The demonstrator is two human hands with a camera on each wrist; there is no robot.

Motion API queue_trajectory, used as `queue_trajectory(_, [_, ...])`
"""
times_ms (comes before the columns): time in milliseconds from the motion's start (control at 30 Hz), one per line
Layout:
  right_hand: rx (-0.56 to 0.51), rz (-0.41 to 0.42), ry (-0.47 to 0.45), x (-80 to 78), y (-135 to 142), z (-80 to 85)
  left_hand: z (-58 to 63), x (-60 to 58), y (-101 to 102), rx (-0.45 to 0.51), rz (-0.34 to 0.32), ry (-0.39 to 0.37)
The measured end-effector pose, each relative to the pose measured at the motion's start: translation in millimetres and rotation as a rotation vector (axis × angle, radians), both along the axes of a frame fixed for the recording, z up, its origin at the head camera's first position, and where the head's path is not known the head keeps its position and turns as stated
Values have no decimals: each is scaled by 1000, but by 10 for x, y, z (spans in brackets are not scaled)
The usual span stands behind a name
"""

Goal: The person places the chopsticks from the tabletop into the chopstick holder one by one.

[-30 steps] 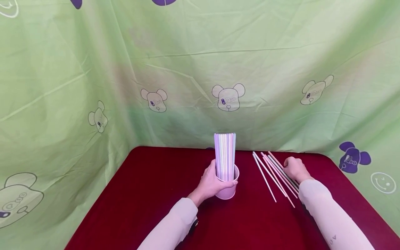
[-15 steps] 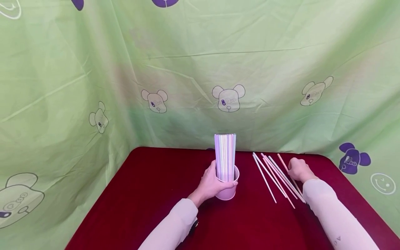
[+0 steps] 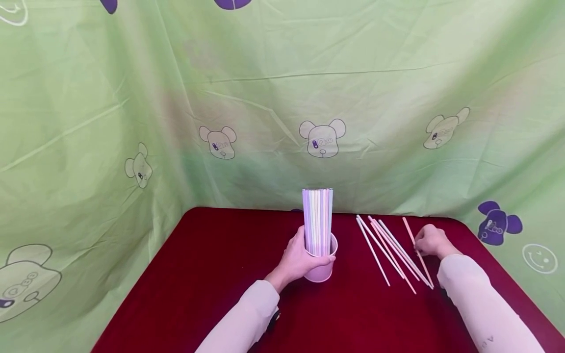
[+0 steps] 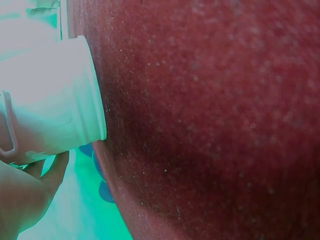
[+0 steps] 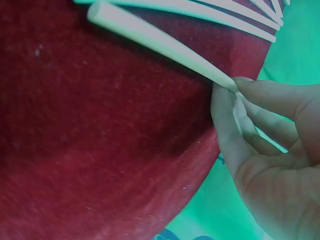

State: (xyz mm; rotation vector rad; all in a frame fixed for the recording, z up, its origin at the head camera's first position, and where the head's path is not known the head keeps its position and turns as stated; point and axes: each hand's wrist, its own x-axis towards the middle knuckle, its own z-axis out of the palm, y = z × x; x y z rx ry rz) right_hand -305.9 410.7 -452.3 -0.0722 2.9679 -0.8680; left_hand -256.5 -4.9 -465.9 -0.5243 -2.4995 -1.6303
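From my far-off seat I see a big green cloth point(image 3: 273, 59) with bear faces hanging behind a dark red table point(image 3: 212, 304). The person's left hand point(image 3: 296, 256) is wrapped around a pink cup point(image 3: 319, 273) near the middle. A tight bunch of straws point(image 3: 318, 220) stands up in it. The right hand point(image 3: 432, 241) is off to the right, by some loose straws point(image 3: 393, 244) lying on the table. I see its thumb and finger pinching one pinkish straw point(image 5: 165, 48), just beside the rest.
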Motion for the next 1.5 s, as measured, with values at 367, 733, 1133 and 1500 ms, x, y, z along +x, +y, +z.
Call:
queue_trajectory(367, [-344, -43, 12, 92, 12, 149, 9, 12, -10, 9, -5, 6])
queue_trajectory(733, [-525, -15, 204, 103, -273, 475, 4, 10, -14, 10, -1, 5])
queue_trajectory(1133, [-934, 113, 336, 217, -1072, 1004, -8, 2, -9, 7, 3, 16])
queue_trajectory(1500, [-884, 177, 422, 338, -1768, 1118, -14, -4, -3, 1, 11, 9])
